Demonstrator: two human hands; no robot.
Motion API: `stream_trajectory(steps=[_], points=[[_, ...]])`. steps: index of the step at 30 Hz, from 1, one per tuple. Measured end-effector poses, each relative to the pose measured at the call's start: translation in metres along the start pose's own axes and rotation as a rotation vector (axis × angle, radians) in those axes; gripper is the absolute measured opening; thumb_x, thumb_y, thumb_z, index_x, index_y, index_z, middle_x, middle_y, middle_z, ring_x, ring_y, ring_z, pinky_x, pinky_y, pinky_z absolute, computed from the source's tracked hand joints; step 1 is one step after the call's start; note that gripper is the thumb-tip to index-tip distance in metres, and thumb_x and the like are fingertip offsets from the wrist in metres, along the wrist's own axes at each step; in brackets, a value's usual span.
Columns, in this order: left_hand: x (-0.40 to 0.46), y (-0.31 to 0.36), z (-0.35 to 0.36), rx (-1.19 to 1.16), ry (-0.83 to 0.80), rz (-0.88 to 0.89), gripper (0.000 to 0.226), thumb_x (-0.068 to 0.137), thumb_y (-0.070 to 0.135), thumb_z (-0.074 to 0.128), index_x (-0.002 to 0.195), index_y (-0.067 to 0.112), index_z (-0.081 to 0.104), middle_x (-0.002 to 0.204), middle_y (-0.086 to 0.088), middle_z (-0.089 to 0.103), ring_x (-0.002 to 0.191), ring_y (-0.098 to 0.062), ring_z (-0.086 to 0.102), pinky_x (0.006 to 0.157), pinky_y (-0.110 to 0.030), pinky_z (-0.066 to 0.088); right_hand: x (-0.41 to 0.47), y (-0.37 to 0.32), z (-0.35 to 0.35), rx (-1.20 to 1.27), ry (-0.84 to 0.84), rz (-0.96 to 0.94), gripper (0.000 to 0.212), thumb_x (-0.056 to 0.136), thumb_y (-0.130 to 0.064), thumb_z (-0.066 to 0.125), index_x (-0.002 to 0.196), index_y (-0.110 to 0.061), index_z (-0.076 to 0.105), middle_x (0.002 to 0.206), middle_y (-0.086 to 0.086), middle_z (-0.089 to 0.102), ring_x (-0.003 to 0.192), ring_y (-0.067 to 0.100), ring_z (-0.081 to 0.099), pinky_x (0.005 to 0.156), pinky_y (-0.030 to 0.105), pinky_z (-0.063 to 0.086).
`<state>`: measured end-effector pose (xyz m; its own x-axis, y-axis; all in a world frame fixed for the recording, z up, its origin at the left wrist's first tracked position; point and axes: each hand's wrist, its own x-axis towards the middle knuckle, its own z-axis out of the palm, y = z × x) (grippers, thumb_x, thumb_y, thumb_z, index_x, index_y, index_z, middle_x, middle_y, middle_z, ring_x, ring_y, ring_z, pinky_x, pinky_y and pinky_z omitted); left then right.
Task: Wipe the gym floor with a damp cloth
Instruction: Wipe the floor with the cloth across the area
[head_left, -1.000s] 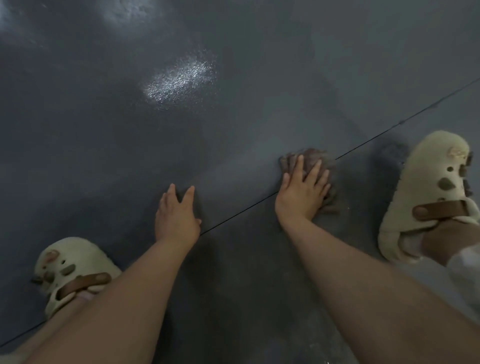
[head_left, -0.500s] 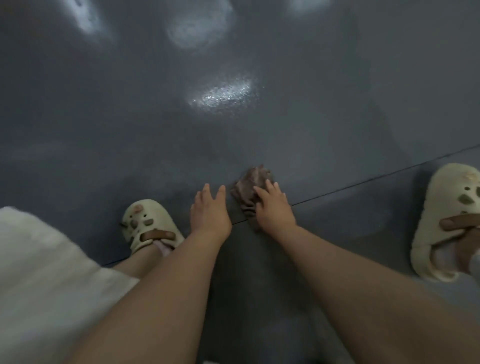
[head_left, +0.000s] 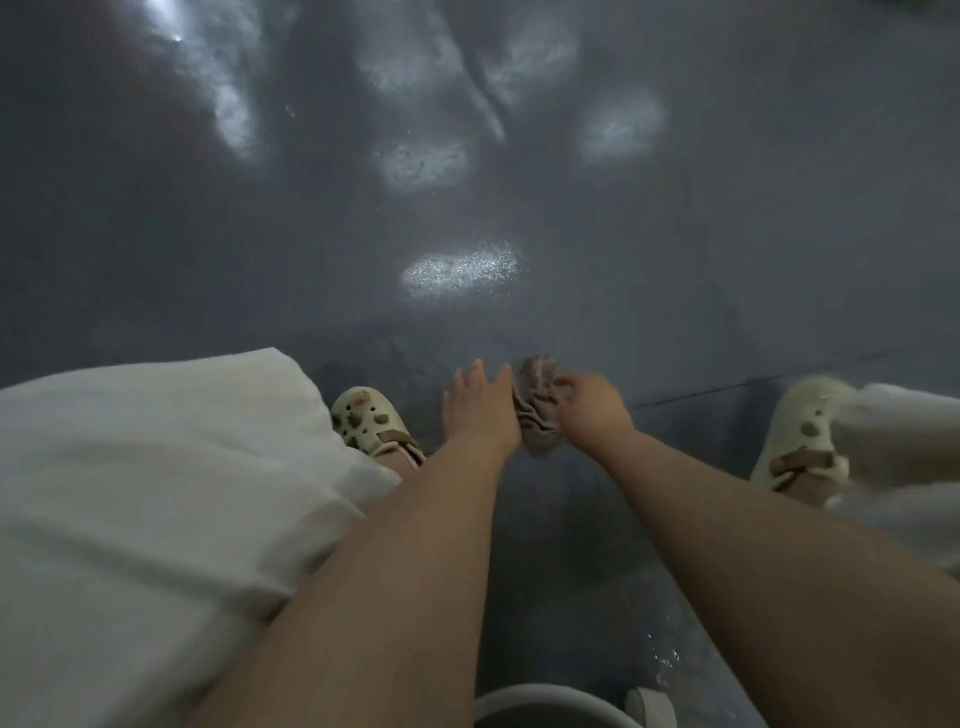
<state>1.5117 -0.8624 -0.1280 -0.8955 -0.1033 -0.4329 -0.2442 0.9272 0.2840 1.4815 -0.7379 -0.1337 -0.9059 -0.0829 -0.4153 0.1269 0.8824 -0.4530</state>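
Grey gym floor (head_left: 675, 234), wet sheen. Right hand (head_left: 589, 410) grasps bunched brown cloth (head_left: 537, 405); left hand (head_left: 480, 410) flat, fingers straight. Risk: wadded cloth streaks; clogs (head_left: 371, 421) slip.

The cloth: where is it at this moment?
In the head view, the brown cloth lies bunched on the grey floor just right of centre, between the left hand and the right hand.

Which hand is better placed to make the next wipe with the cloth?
Probably the right hand: its fingers curl onto the bunched cloth. The left hand lies straight beside it.
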Motion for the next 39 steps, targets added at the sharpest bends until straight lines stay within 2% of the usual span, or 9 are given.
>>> stream_trajectory(steps=[14, 20, 24, 27, 33, 34, 36, 37, 39], points=[[0.03, 0.023, 0.028, 0.046, -0.106, -0.074, 0.062, 0.098, 0.015, 0.041, 0.152, 0.018, 0.012, 0.159, -0.011, 0.0, 0.146, -0.032, 0.0, 0.118, -0.043, 0.01, 0.039, 0.021, 0.015, 0.08, -0.09, 0.0, 0.034, 0.094, -0.006, 0.045, 0.124, -0.001, 0.058, 0.128, 0.018, 0.058, 0.117, 0.032, 0.053, 0.093, 0.03, 0.039], [0.069, 0.02, 0.053, 0.057, -0.197, 0.007, 0.068, 0.097, 0.019, 0.048, 0.152, 0.019, 0.009, 0.159, -0.011, -0.01, 0.146, -0.032, -0.007, 0.118, -0.043, 0.005, 0.073, 0.026, 0.042, 0.062, -0.1, 0.083, 0.032, 0.095, -0.01, 0.043, 0.123, -0.002, 0.056, 0.131, 0.015, 0.053, 0.122, 0.028, 0.046, 0.097, 0.027, 0.034], [0.091, 0.029, 0.086, 0.069, -0.3, 0.066, 0.073, 0.098, 0.02, 0.042, 0.152, 0.019, -0.007, 0.155, -0.011, -0.026, 0.143, -0.035, -0.02, 0.117, -0.048, -0.003, 0.1, 0.032, 0.051, 0.146, -0.034, 0.104, 0.034, 0.093, -0.004, 0.043, 0.126, -0.001, 0.051, 0.132, 0.018, 0.046, 0.122, 0.029, 0.041, 0.094, 0.026, 0.031], [0.106, 0.035, 0.112, 0.106, -0.29, 0.084, 0.07, 0.102, 0.034, 0.03, 0.147, 0.019, -0.022, 0.15, -0.009, -0.035, 0.14, -0.034, -0.027, 0.113, -0.053, -0.011, 0.121, 0.037, 0.055, 0.101, 0.012, 0.125, 0.034, 0.095, -0.006, 0.039, 0.126, -0.004, 0.054, 0.135, 0.017, 0.044, 0.121, 0.03, 0.043, 0.098, 0.032, 0.035], [0.138, 0.02, 0.138, 0.12, -0.185, 0.145, 0.093, 0.099, 0.046, 0.03, 0.108, 0.026, -0.06, 0.148, -0.006, -0.037, 0.131, -0.028, -0.039, 0.107, -0.052, -0.026, 0.149, 0.036, 0.065, 0.004, 0.041, 0.059, 0.041, 0.099, -0.015, 0.032, 0.138, -0.005, 0.042, 0.15, 0.014, 0.029, 0.137, 0.03, 0.027, 0.11, 0.038, 0.025], [0.144, 0.014, 0.135, 0.122, -0.164, 0.176, 0.09, 0.099, 0.044, 0.03, 0.116, 0.027, -0.057, 0.152, -0.006, -0.033, 0.13, -0.028, -0.039, 0.108, -0.051, -0.026, 0.152, 0.035, 0.068, -0.009, 0.057, 0.048, 0.041, 0.099, -0.015, 0.032, 0.138, -0.006, 0.042, 0.15, 0.014, 0.029, 0.137, 0.03, 0.025, 0.111, 0.038, 0.024], [0.164, 0.0, 0.123, 0.17, -0.142, 0.225, 0.069, 0.098, 0.042, 0.02, 0.144, 0.025, -0.029, 0.157, -0.006, -0.023, 0.139, -0.028, -0.03, 0.109, -0.051, -0.022, 0.157, 0.031, 0.077, -0.025, 0.084, 0.029, 0.041, 0.099, -0.015, 0.033, 0.139, -0.007, 0.042, 0.152, 0.014, 0.027, 0.138, 0.03, 0.023, 0.112, 0.037, 0.021], [0.177, -0.01, 0.114, 0.191, -0.128, 0.213, 0.064, 0.097, 0.044, 0.017, 0.15, 0.026, -0.014, 0.157, -0.005, -0.021, 0.142, -0.029, -0.024, 0.11, -0.052, -0.019, 0.158, 0.028, 0.081, -0.042, 0.088, 0.014, 0.042, 0.1, -0.015, 0.035, 0.14, -0.007, 0.041, 0.153, 0.015, 0.025, 0.139, 0.031, 0.022, 0.112, 0.036, 0.02], [0.205, -0.04, 0.092, 0.223, -0.087, 0.093, 0.065, 0.098, 0.052, 0.021, 0.152, 0.028, -0.006, 0.158, -0.007, -0.02, 0.144, -0.03, -0.018, 0.112, -0.053, -0.014, 0.161, 0.023, 0.09, -0.098, 0.081, -0.024, 0.044, 0.1, -0.017, 0.038, 0.143, -0.009, 0.037, 0.154, 0.017, 0.021, 0.139, 0.034, 0.021, 0.113, 0.037, 0.017]])
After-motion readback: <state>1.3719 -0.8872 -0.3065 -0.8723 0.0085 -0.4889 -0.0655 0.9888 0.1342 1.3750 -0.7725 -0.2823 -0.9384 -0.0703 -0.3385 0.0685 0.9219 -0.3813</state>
